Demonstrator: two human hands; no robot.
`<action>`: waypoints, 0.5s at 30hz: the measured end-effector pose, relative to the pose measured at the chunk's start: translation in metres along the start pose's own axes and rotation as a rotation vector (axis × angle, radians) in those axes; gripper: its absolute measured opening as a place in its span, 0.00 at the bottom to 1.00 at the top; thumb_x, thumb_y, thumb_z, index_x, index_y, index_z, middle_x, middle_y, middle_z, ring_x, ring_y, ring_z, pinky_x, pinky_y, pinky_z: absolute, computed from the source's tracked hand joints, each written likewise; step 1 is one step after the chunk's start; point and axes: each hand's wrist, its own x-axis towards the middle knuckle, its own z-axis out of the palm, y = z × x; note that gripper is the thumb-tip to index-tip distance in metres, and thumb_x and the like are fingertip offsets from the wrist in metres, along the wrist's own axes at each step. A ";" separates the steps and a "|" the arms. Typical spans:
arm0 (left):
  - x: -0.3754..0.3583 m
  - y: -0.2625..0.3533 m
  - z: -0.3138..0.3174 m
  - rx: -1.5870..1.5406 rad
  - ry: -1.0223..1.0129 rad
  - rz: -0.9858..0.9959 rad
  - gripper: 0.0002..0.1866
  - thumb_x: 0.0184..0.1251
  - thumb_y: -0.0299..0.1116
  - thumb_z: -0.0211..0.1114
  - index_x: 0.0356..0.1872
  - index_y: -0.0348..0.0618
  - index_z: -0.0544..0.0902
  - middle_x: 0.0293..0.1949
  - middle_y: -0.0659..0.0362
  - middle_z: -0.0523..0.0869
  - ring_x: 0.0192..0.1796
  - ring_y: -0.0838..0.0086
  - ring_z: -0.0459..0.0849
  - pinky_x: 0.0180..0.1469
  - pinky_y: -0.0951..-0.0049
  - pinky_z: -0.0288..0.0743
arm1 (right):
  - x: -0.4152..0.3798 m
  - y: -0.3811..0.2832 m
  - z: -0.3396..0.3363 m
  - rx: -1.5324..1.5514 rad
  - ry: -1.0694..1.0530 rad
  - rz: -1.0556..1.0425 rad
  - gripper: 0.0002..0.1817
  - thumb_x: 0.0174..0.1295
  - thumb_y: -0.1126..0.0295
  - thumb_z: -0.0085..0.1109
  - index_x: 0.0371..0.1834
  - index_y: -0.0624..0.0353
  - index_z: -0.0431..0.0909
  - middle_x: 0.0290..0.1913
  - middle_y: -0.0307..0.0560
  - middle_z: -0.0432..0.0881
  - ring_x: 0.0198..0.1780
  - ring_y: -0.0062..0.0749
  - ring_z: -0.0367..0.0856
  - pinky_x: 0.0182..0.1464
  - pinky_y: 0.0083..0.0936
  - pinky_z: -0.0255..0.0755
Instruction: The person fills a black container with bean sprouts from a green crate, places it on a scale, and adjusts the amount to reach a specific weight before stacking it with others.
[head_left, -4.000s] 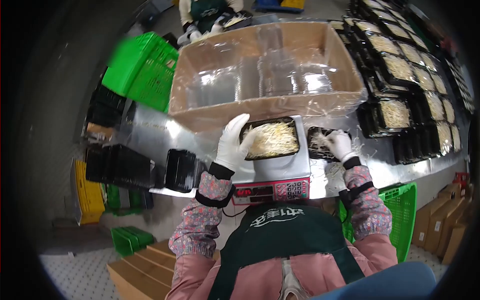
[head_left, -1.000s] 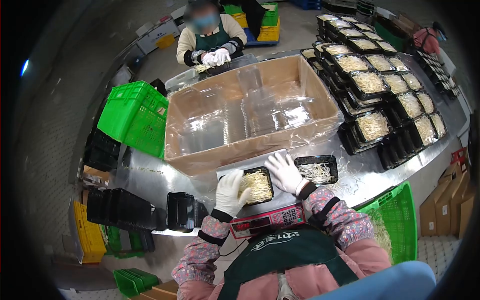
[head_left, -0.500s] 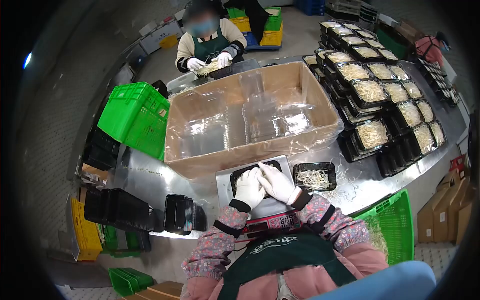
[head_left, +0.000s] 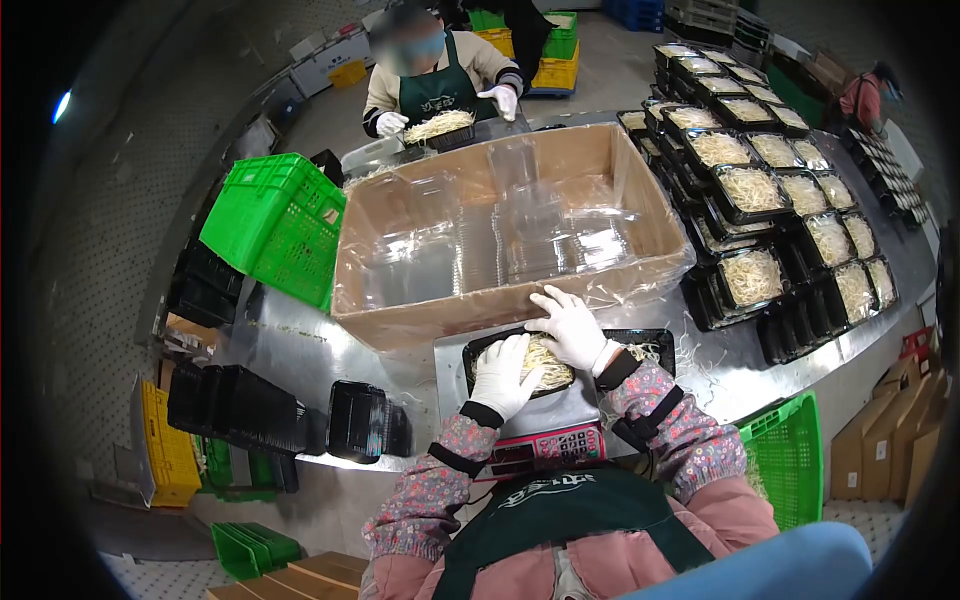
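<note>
A black plastic tray of bean sprouts [head_left: 546,372] rests on the steel platform of a scale [head_left: 572,408] with a red keypad panel. My gloved left hand [head_left: 502,380] lies over the left part of this tray, fingers stretched flat and thumb apart on the sprouts. Over the tray's right end, my gloved right hand [head_left: 568,334] is open with fingers spread, pointing at the carton's near wall. Just to its right stands a second black tray with sprouts [head_left: 655,350], partly hidden by that hand and wrist.
A large carton [head_left: 430,325] of clear plastic lids stands ahead. Filled sprout trays [head_left: 750,190] are stacked high at right. Empty black trays [head_left: 357,422] are at left, near a green crate [head_left: 272,225]. Across the table, a co-worker [head_left: 440,90] handles another sprout tray.
My hands were together over the tray. The right one has moved away from the left, up and to the right, uncovering sprouts. The co-worker's hands have spread apart from their tray.
</note>
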 end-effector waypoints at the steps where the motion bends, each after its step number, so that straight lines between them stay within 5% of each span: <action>1: 0.000 0.000 0.000 -0.006 -0.015 -0.004 0.31 0.63 0.46 0.64 0.62 0.37 0.73 0.56 0.49 0.77 0.56 0.53 0.74 0.60 0.54 0.68 | 0.000 0.001 -0.001 -0.001 0.003 0.000 0.17 0.51 0.67 0.67 0.47 0.46 0.86 0.66 0.50 0.73 0.72 0.52 0.63 0.68 0.48 0.61; 7: 0.000 0.001 -0.001 0.002 -0.016 -0.001 0.31 0.63 0.46 0.64 0.62 0.37 0.73 0.57 0.49 0.77 0.57 0.53 0.74 0.60 0.54 0.67 | -0.004 0.003 0.001 -0.025 0.006 -0.066 0.07 0.50 0.66 0.67 0.33 0.48 0.88 0.62 0.48 0.77 0.70 0.49 0.66 0.69 0.49 0.59; 12: -0.002 -0.001 0.002 0.006 0.011 0.009 0.31 0.63 0.46 0.64 0.62 0.37 0.73 0.57 0.49 0.77 0.57 0.53 0.74 0.61 0.54 0.67 | -0.019 0.022 -0.033 -0.077 0.318 0.104 0.06 0.48 0.67 0.64 0.29 0.53 0.85 0.53 0.44 0.83 0.63 0.45 0.74 0.65 0.46 0.63; 15: -0.003 -0.002 0.003 -0.016 -0.003 0.006 0.31 0.62 0.47 0.65 0.62 0.40 0.73 0.58 0.52 0.76 0.57 0.54 0.74 0.61 0.52 0.66 | -0.042 0.051 -0.051 -0.291 -0.044 0.350 0.12 0.48 0.69 0.63 0.37 0.55 0.86 0.49 0.47 0.85 0.56 0.46 0.79 0.58 0.44 0.69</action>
